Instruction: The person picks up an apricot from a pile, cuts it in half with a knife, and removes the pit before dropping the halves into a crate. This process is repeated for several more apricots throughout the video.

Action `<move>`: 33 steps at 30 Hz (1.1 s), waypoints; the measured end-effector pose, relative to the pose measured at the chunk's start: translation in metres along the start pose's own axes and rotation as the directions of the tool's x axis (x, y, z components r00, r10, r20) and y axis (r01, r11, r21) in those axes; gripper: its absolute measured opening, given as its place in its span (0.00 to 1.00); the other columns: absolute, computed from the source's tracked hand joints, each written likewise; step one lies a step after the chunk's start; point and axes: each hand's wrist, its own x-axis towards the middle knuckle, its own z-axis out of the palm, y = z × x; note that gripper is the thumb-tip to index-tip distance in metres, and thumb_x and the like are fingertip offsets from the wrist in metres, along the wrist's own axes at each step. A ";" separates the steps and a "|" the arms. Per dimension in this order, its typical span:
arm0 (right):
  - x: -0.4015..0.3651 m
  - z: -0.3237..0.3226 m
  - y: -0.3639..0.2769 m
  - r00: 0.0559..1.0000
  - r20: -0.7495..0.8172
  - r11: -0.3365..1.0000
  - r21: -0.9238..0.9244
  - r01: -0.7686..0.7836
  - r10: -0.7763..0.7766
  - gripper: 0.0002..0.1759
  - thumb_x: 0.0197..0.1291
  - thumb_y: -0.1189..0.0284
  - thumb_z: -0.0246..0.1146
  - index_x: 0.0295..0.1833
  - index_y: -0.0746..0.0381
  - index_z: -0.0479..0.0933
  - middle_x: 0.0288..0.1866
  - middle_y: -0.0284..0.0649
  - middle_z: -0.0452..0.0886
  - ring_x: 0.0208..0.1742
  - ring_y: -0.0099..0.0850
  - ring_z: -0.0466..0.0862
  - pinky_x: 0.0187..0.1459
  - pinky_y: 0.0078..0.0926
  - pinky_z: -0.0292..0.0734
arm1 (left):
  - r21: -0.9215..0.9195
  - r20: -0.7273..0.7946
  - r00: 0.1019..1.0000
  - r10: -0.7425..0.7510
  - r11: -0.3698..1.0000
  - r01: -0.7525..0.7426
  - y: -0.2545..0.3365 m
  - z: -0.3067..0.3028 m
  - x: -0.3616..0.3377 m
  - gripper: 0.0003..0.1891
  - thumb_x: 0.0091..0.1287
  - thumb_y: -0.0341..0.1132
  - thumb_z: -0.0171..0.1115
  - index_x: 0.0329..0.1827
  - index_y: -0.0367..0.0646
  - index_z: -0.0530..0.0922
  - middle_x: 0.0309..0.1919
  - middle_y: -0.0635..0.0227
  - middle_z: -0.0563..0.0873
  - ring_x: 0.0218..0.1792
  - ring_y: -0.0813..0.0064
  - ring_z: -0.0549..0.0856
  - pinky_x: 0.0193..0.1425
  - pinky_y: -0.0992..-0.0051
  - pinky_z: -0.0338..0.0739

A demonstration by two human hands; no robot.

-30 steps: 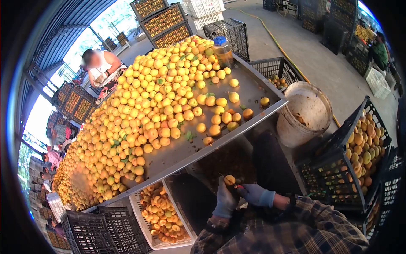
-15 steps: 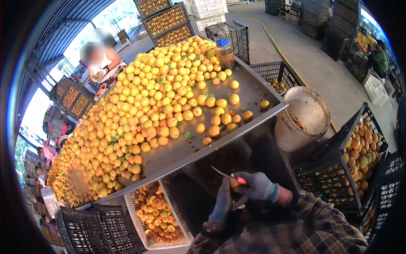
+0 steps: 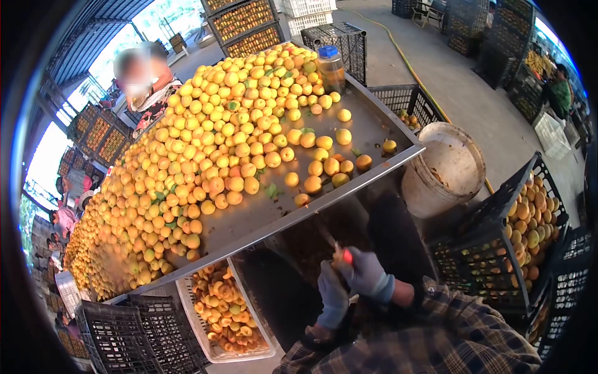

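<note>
My right hand [image 3: 370, 275], in a grey-blue glove, is closed round the red handle of a knife [image 3: 347, 255]. The blade points up and away from me and is blurred. Pressed close beside it, my gloved left hand [image 3: 333, 294] is closed on an apricot [image 3: 338, 254], of which only a small orange part shows between the hands. Both hands are above my lap, in front of a metal table [image 3: 293, 219] that bears a big heap of yellow-orange apricots [image 3: 218, 134]. A white crate [image 3: 235, 355] of split apricot halves [image 3: 227, 308] stands left of my hands.
A dirty white bucket [image 3: 436, 193] stands at the table's right corner. Further right is a black crate [image 3: 479, 262] of whole fruit. Black crates [image 3: 149, 333] lie at lower left. A blue-lidded jar [image 3: 331, 68] stands on the table; another person [image 3: 152, 93] sits across it.
My hands have drawn closer together, and the knife blade has swung from pointing left to pointing more away from me. The fruit between my hands is more hidden. The view has shifted slightly.
</note>
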 end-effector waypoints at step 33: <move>0.000 -0.061 -0.063 0.974 -0.137 0.483 0.875 0.034 0.181 0.08 0.64 0.75 0.56 0.40 0.68 0.78 0.21 0.28 0.72 0.19 0.15 0.68 0.24 0.15 0.64 | -0.574 0.567 0.749 -0.344 0.487 0.658 0.069 0.008 -0.017 0.25 0.79 0.57 0.41 0.50 0.43 0.76 0.42 0.70 0.82 0.44 0.78 0.81 0.53 0.77 0.76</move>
